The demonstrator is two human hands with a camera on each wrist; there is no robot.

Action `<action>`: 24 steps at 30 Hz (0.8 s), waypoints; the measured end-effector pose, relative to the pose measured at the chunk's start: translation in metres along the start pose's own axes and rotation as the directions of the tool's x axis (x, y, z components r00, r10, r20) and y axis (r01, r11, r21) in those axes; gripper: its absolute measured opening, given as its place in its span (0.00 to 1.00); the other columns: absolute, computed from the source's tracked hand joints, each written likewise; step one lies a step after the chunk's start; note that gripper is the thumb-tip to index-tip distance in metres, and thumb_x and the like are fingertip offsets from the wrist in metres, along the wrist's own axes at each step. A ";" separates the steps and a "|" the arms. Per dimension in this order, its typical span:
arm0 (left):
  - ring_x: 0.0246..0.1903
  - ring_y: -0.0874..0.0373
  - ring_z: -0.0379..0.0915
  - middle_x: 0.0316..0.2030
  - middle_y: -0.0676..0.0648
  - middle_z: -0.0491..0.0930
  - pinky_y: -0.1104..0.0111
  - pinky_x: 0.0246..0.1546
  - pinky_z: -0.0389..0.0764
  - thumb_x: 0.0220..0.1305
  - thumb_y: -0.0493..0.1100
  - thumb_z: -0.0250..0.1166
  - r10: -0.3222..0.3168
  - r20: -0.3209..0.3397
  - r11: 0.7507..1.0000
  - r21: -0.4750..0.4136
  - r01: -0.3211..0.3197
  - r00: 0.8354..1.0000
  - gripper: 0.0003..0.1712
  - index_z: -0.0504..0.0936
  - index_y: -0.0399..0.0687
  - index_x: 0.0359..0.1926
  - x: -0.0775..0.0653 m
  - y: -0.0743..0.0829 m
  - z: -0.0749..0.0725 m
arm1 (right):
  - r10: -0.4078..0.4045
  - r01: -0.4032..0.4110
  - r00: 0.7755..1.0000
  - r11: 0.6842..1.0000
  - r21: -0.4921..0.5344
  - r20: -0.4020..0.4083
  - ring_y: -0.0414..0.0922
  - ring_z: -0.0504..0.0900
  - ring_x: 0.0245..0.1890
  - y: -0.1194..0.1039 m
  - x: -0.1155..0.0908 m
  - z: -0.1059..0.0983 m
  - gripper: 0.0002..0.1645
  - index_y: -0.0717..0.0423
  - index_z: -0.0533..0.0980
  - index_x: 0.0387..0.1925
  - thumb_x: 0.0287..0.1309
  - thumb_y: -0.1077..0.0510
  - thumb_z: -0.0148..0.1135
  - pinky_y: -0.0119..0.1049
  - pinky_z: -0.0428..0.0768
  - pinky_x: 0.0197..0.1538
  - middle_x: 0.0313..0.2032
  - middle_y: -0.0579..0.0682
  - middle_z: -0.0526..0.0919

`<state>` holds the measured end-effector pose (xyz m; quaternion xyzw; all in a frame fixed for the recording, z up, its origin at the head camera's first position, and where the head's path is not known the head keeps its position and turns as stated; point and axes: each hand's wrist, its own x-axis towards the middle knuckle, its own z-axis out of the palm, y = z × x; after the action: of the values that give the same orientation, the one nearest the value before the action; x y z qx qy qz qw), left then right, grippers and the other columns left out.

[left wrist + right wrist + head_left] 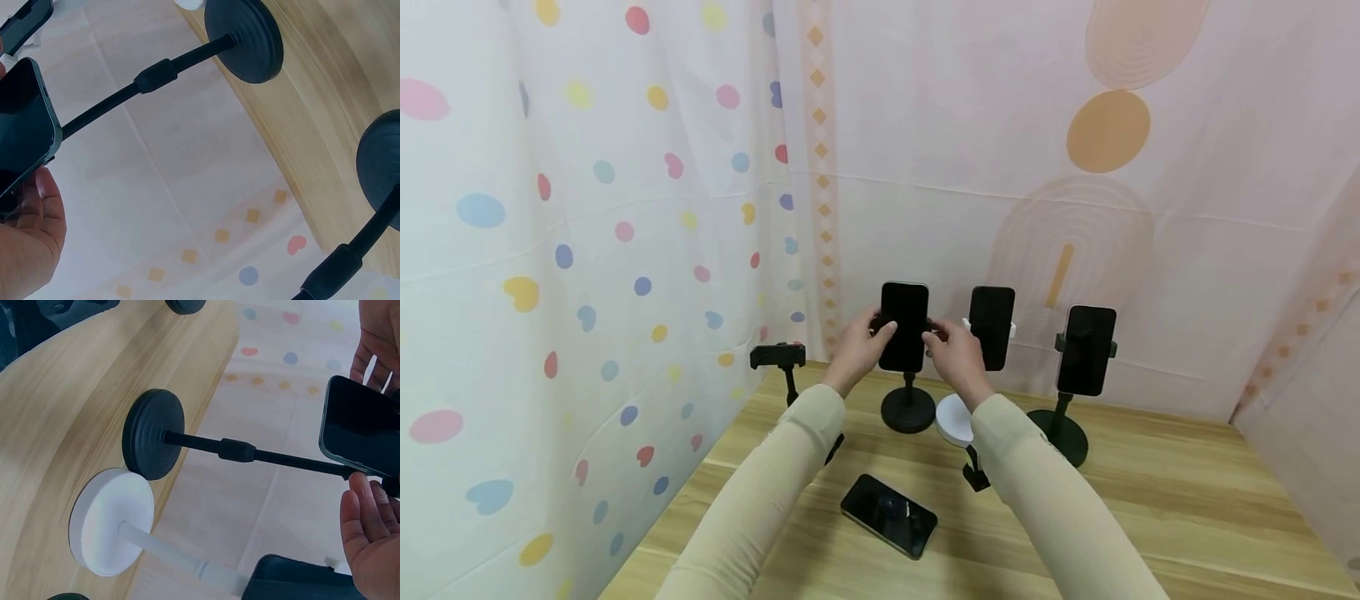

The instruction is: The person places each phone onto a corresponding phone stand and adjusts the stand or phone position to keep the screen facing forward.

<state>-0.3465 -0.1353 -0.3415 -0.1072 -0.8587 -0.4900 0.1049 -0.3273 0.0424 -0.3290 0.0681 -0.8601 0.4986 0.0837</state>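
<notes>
A black smartphone (905, 327) stands upright in the clamp of a black phone stand (907, 411). At its left edge, my left hand (856, 350) grips it, with the thumb over the front and the other fingers around the side clamp. My right hand (958, 357) pinches the clamp at the right edge, thumb near the screen's side. From the left wrist, the smartphone (25, 125) is partly cut off, and the left hand's fingers (47, 200) lie behind it. The right wrist view shows the right hand's fingertips (362, 487) touching the holder along the smartphone's edge (359, 425).
Another smartphone (889, 515) lies flat on the wooden table (1187, 500). To the right, a white stand (953, 419) and a dark green stand (1063, 437) each hold a smartphone. A black stand with a bare clamp (778, 357) is at left, partly behind the sleeve. Patterned curtains surround the table.
</notes>
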 end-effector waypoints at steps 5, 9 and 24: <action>0.61 0.46 0.69 0.63 0.42 0.72 0.51 0.58 0.73 0.75 0.55 0.55 0.025 -0.013 1.000 -0.007 -0.025 1.000 0.30 0.66 0.48 0.71 0.002 -0.003 0.000 | -0.002 0.002 1.000 1.000 0.013 0.012 0.51 0.84 0.49 0.001 -0.002 -0.003 0.22 0.56 0.73 0.64 0.75 0.53 0.53 0.47 0.79 0.54 0.54 0.55 0.81; 0.59 0.46 0.70 0.64 0.43 0.71 0.51 0.56 0.74 0.74 0.56 0.56 0.013 -0.009 1.000 0.001 -0.013 1.000 0.33 0.64 0.50 0.73 0.002 -0.005 0.001 | -0.003 0.003 1.000 1.000 0.013 0.027 0.51 0.84 0.48 0.005 -0.004 -0.004 0.22 0.57 0.74 0.64 0.75 0.52 0.52 0.47 0.79 0.54 0.54 0.56 0.81; 0.60 0.44 0.72 0.61 0.39 0.74 0.50 0.54 0.76 0.74 0.54 0.56 0.000 0.045 0.999 -0.034 0.002 0.999 0.35 0.59 0.48 0.76 -0.011 -0.017 0.003 | -0.061 0.069 0.987 0.996 -0.052 0.146 0.49 0.84 0.48 0.014 -0.013 -0.013 0.27 0.56 0.68 0.69 0.74 0.52 0.54 0.48 0.79 0.53 0.54 0.55 0.81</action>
<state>-0.3414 -0.1421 -0.3600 -0.1196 -0.8526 -0.5019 0.0835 -0.3166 0.0607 -0.3373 0.1294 -0.8750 0.4649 0.0394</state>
